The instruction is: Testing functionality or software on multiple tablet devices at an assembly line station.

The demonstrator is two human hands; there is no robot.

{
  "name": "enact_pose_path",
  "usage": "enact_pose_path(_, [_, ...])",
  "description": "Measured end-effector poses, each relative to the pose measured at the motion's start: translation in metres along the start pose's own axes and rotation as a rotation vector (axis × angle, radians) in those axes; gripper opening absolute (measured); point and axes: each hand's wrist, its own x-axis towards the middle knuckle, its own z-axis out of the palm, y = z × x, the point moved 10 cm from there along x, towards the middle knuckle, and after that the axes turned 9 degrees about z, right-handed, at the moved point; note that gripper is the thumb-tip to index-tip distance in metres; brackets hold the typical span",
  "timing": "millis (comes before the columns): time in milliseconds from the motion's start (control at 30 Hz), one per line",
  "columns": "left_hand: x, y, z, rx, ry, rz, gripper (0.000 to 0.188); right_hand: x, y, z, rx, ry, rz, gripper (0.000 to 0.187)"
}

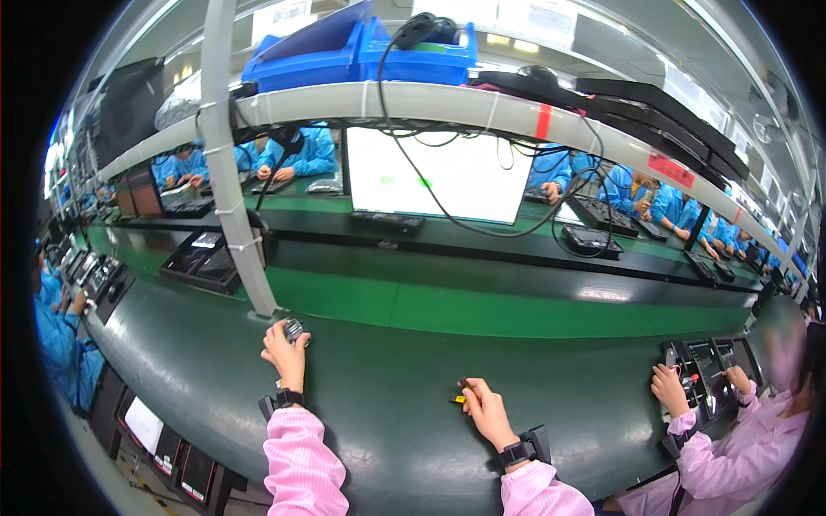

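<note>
My left hand [286, 354] is closed around a small dark grey and silver block-like device [294, 330], just above the green bench near the foot of a white post. Its exact kind is too small to make out. Farther right, my right hand [489, 414] pinches a small black and yellow piece [459, 398] between thumb and fingers. Part of that piece is hidden by the fingers, and I cannot tell its kind. The two hands are well apart over the dark green bench top [387, 413]. Both wrists wear black straps below pink sleeves.
The white post [232, 181] rises beside my left hand to a shelf with blue bins [310, 60]. A bright monitor [434, 176] and hanging cables stand ahead. A black tray [204, 261] lies at left. At right, a pink-sleeved co-worker handles a black case [710, 378].
</note>
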Motion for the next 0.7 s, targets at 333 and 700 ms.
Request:
enact_pose_path(333, [0.004, 0.011, 0.003, -0.158, -0.081, 0.024, 0.061, -0.001, -0.005, 0.001, -0.016, -0.025, -0.017, 0.019])
enact_pose_path(700, [-0.001, -0.013, 0.027, -0.128, -0.183, -0.034, 0.071, -0.001, -0.004, 0.001, -0.019, -0.026, -0.024, 0.019])
